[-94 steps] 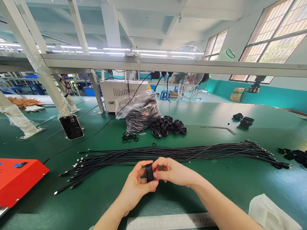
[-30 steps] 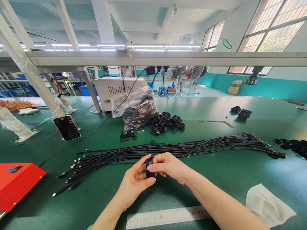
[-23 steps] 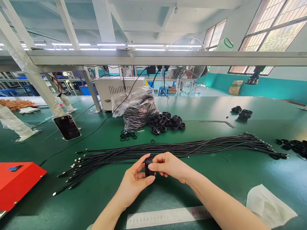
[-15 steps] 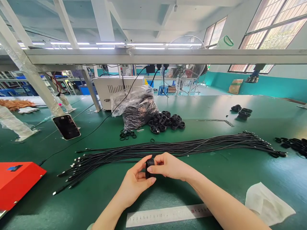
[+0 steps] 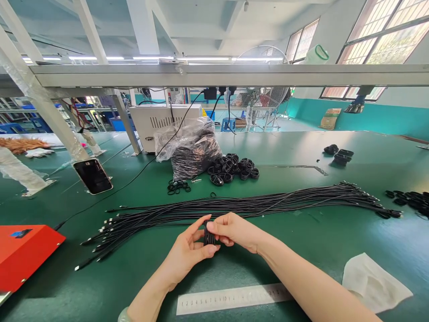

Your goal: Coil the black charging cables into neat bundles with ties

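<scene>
A small coil of black cable [image 5: 209, 234] is held upright between both hands, just in front of the long cables. My left hand [image 5: 189, 248] grips it from the left, index finger at its top and thumb at its lower edge. From the right, my right hand [image 5: 233, 230] pinches the coil, its thumb lying across the upper part of the windings. Behind the hands, a bundle of straight black cables [image 5: 254, 205] with metal-tipped plugs stretches across the green table [image 5: 291, 250]. A steel ruler [image 5: 231, 298] lies nearer to me, partly covered by my right forearm.
Behind the bundle lie coiled black cables [image 5: 231, 169], black rings [image 5: 178, 187] and a plastic bag [image 5: 194, 152]. A phone [image 5: 93, 175] leans at a post. A red machine [image 5: 27, 255] stands left; a white cloth [image 5: 375, 284] and black pieces [image 5: 414, 202] lie right.
The coil has turned and looks narrower, squeezed between the fingers. My right thumb has moved up over the windings. The view has shifted slightly.
</scene>
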Action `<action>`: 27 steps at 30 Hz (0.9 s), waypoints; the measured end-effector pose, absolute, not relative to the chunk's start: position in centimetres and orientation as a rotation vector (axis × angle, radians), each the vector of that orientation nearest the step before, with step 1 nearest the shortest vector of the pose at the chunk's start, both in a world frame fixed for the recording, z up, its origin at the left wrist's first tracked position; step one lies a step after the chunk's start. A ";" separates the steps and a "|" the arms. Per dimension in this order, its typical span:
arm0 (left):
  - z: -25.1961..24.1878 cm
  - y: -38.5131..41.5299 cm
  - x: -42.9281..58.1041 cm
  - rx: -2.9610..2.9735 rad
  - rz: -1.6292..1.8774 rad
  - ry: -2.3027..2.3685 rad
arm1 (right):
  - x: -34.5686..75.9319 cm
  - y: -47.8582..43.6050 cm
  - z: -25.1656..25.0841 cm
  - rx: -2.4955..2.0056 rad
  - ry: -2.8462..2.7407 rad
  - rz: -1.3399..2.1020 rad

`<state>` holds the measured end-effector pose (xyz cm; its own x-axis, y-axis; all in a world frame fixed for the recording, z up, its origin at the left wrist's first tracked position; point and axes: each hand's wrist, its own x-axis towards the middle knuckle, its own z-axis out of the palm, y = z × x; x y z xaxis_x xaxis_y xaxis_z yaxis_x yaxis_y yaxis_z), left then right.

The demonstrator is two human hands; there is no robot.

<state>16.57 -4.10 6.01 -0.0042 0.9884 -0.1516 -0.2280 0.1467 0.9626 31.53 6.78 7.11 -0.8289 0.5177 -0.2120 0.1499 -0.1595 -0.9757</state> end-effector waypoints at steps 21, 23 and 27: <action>6.1 -4.1 16.5 0.890 1.297 1.098 | 33.0 7.0 9.3 -0.481 -2.380 1.540; 6.3 -4.2 16.4 0.879 1.282 1.076 | 33.0 7.3 9.5 -0.584 -2.443 1.445; 6.4 -4.5 16.2 0.881 1.276 0.999 | 32.9 7.8 8.9 -0.676 -2.329 1.539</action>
